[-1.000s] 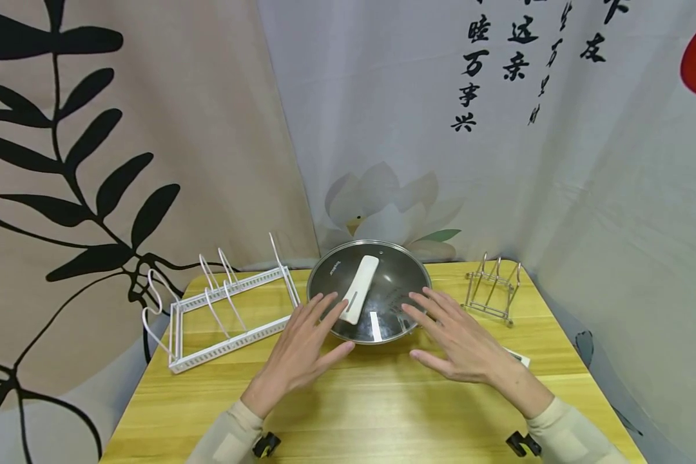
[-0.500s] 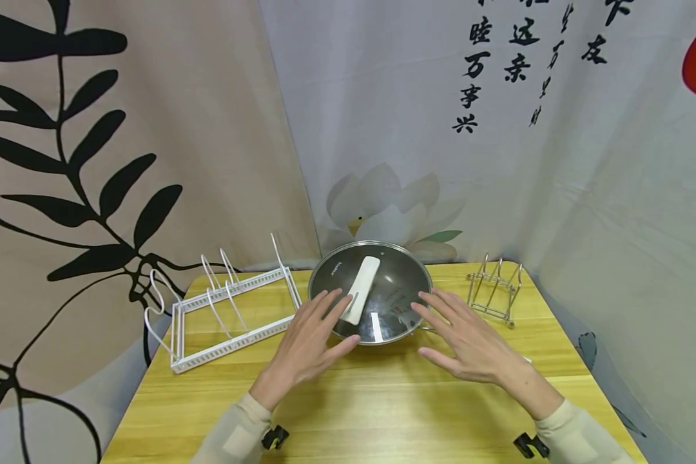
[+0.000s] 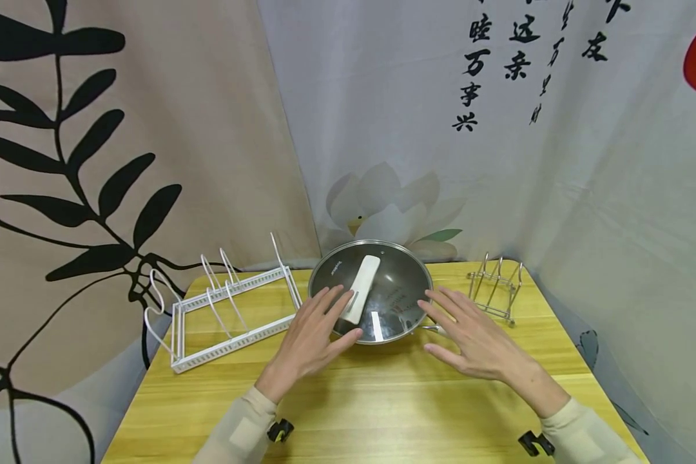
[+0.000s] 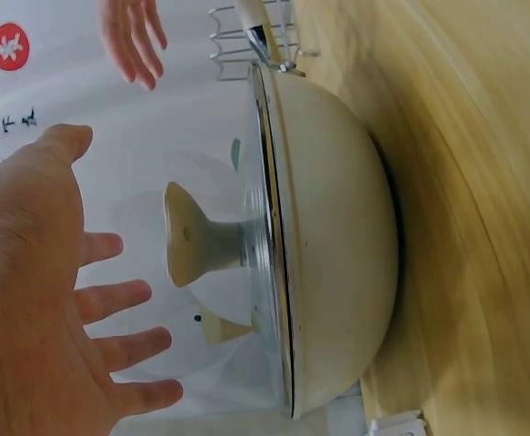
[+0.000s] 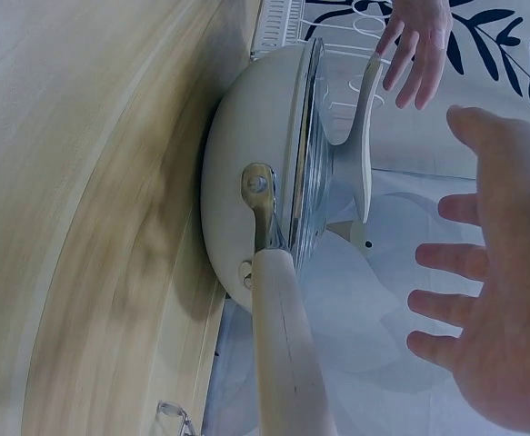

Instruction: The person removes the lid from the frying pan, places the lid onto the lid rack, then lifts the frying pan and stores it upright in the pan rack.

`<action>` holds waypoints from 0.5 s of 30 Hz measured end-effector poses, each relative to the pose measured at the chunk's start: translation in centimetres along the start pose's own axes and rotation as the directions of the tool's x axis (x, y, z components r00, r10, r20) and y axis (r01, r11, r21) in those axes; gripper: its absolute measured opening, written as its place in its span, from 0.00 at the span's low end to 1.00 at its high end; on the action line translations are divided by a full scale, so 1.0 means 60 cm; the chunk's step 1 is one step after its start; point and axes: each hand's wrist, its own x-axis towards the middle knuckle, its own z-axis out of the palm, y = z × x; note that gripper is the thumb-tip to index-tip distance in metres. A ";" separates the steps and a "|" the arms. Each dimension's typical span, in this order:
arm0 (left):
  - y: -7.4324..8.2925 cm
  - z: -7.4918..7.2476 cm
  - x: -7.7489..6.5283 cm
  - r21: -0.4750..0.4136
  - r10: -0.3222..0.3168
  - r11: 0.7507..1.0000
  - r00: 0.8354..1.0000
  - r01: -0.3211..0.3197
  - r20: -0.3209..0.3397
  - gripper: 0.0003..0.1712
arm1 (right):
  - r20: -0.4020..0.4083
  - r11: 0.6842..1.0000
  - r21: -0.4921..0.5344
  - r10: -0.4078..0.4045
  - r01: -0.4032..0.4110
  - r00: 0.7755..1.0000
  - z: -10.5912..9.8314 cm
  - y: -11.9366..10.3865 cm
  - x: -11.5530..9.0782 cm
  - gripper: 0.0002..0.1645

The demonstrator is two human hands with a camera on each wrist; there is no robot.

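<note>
So there's a cream-coloured, round-bottomed pan (image 4: 346,236) sitting upright near the back edge of the pale wood-grain table (image 3: 383,412), about midway across, with a clear glass lid with a metal rim (image 3: 397,283) on it. Its long cream handle with a silver metal joint (image 5: 287,345) sticks out to the person's right and angles a bit back toward them; from the head camera, most of it disappears under the right hand. The lid's white, bow-shaped grip (image 3: 361,290) has a different long axis: it runs mostly front to back, far end leaning right.

Neither hand has hold of anything. The left hand (image 3: 310,338) is up over the pan's near left side, fingers spread and pretty straight, close to the lid grip but apart from it. The right hand (image 3: 470,338) is the same deal, fingers stretched out and thumb away from them, just above the pan handle, not touching.

Over on the left there's a white metal rack with upright loops (image 3: 232,345), lying lengthwise at a slant, and on the right a small silver wire rack (image 3: 493,280). Behind it all hangs a printed fabric backdrop (image 3: 209,129) with black leaves.
</note>
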 end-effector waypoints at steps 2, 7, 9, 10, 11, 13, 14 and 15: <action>0.001 0.001 0.004 0.001 -0.003 1.000 1.000 0.003 0.003 0.47 | 0.010 1.000 -0.004 0.010 -0.009 1.000 -0.002 0.001 -0.002 0.49; 0.003 0.005 0.013 -0.009 -0.011 1.000 1.000 0.011 0.012 0.48 | 0.019 1.000 -0.018 0.016 -0.016 1.000 -0.007 0.005 -0.007 0.49; 0.003 0.006 0.016 -0.013 -0.018 1.000 1.000 0.018 0.012 0.48 | 0.024 1.000 -0.020 0.021 -0.020 0.999 -0.008 0.006 -0.008 0.48; 0.003 0.007 0.017 -0.014 -0.021 1.000 1.000 0.021 0.011 0.48 | 0.029 1.000 -0.020 0.024 -0.024 0.999 -0.008 0.006 -0.008 0.48; 0.003 0.007 0.019 -0.009 -0.023 1.000 1.000 0.023 0.010 0.49 | 0.033 0.999 -0.021 0.028 -0.027 0.999 -0.008 0.007 -0.009 0.48; 0.002 0.008 0.021 -0.003 -0.024 1.000 1.000 0.024 0.010 0.49 | 0.040 0.999 -0.022 0.035 -0.034 0.999 -0.008 0.007 -0.009 0.48; 0.001 0.008 0.023 0.000 -0.025 1.000 1.000 0.025 0.010 0.49 | 0.042 0.999 -0.019 0.038 -0.037 0.998 -0.008 0.008 -0.009 0.47; 0.000 0.007 0.025 0.001 -0.024 1.000 1.000 0.024 0.009 0.50 | 0.042 0.999 -0.018 0.038 -0.038 0.998 -0.008 0.009 -0.009 0.47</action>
